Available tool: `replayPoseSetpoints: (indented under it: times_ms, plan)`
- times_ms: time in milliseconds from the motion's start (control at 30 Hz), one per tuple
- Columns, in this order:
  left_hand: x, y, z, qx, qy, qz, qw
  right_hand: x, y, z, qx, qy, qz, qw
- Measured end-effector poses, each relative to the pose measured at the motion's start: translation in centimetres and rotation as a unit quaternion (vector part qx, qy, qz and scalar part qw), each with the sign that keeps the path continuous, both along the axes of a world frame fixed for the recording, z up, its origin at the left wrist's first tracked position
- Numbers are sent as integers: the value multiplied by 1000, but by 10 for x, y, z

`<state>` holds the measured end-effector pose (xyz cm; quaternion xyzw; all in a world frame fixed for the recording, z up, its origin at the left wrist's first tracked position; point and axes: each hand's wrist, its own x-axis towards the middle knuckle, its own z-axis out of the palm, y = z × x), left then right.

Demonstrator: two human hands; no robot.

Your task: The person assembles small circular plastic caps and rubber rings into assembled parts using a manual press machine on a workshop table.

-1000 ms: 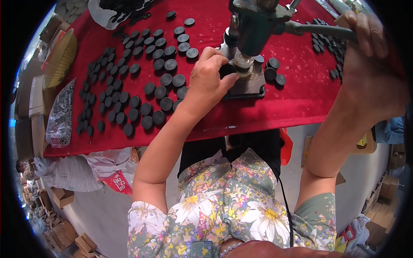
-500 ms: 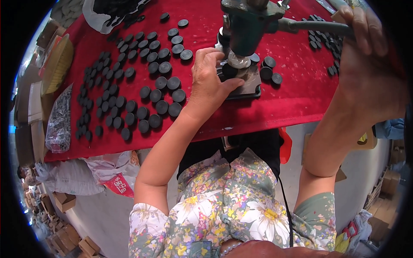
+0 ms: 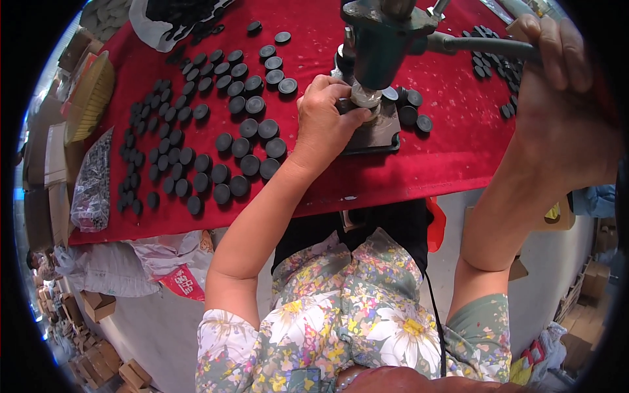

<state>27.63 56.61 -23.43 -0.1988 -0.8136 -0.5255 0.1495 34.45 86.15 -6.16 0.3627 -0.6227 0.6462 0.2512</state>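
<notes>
Short-sleeved grey-green floral shirt (image 3: 357,308), large white daisies (image 3: 407,334), yellow centres; thin black cord (image 3: 440,327).

On the table (image 3: 419,177), press (image 3: 375,56) just right of the left fingers (image 3: 333,90), discs (image 3: 249,127) left.
More discs lie between the press and right fingers (image 3: 553,52), which are on the lever (image 3: 488,44); whether one sits within the left fingers is hard to tell.

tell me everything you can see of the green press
The press is dark green and metal-looking, set over a flat base plate on the red cloth, its top out of frame. A whitish tip hangs below; a grey lever runs rightward, the right hand around its end. The left hand is beside the tip; contact is unclear.
</notes>
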Motion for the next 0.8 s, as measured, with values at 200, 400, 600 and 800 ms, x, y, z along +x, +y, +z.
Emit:
replayPoseSetpoints:
  times_ms: [200,400,600,800]
  plan:
    - [2,1,8,-11,-62,18,998,-1,-10,0,4,0,4,1000]
    - [-8,12,5,-87,-45,36,995,-2,-13,1,9,3,9,1000]
    - [-8,9,6,-48,-112,4,993,-2,-15,2,14,3,10,1000]
    - [-6,6,10,-36,-123,-2,992,-2,-12,2,18,3,17,1000]
